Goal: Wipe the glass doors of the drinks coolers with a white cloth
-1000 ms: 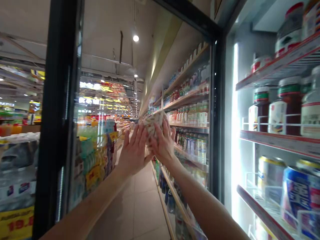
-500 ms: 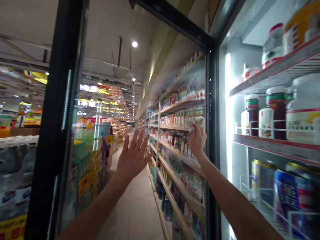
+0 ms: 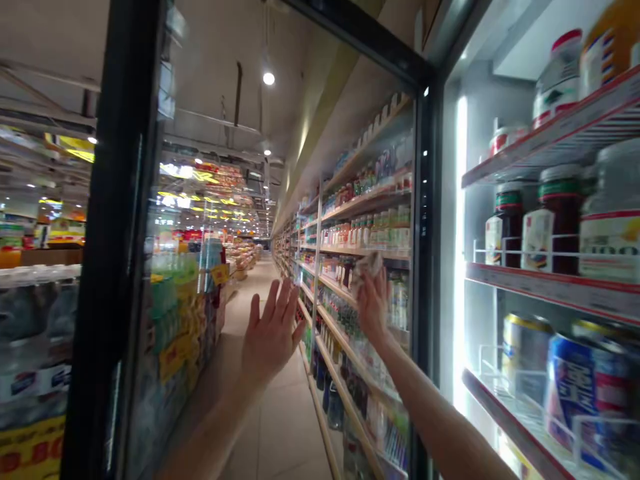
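Observation:
A glass door [image 3: 280,200] in a black frame [image 3: 120,233] stands swung out in front of me. My left hand [image 3: 270,333] is up at the middle of the glass, palm away from me and fingers spread, with nothing in it. Farther right, my right hand [image 3: 374,307] presses a crumpled pale cloth [image 3: 367,268] against the glass. Its fingers lie over the lower part of the cloth and hide some of it.
On the right is a lit fridge with a wire shelf [image 3: 550,287], bottles [image 3: 543,230] and cans [image 3: 573,393]. Stocked shelves and an aisle floor [image 3: 280,427] show in or through the glass. Packed bottles [image 3: 35,353] are stacked at the left.
My right hand has moved the cloth left and down over the glass. My left hand sits slightly lower, still spread. The view has shifted a little.

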A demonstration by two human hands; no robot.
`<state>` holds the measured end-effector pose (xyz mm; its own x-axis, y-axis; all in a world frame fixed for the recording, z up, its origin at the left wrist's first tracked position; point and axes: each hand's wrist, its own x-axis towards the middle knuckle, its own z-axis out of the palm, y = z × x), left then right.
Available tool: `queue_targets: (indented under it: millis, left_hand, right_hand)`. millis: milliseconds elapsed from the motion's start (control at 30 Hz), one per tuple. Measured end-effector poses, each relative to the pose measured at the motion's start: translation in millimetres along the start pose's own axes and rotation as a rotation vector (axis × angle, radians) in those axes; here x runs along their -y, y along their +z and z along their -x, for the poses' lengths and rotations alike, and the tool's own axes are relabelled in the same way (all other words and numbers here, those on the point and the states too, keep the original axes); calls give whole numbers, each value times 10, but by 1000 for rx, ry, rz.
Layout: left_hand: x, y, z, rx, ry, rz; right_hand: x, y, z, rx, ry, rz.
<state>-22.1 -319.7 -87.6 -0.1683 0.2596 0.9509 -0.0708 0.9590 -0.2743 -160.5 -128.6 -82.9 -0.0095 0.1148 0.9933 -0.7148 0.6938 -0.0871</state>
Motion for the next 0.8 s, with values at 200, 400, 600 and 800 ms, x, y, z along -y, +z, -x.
queue_targets:
  millis: [200,400,600,800]
  left_hand:
    - [-2,-5,5,-8,-9,7]
    - [-10,-3,-45,-27,3,15]
    - [-55,-13,165,4,-12,44]
    - [-209,27,731,65,-30,52]
  right_hand:
    - [135,-23,366,84,-292,-111]
    - [-76,-84,467,-129,133,-108]
    - [344,16,741,169,-225,-121]
    - [-407,-106,636,-137,275,13]
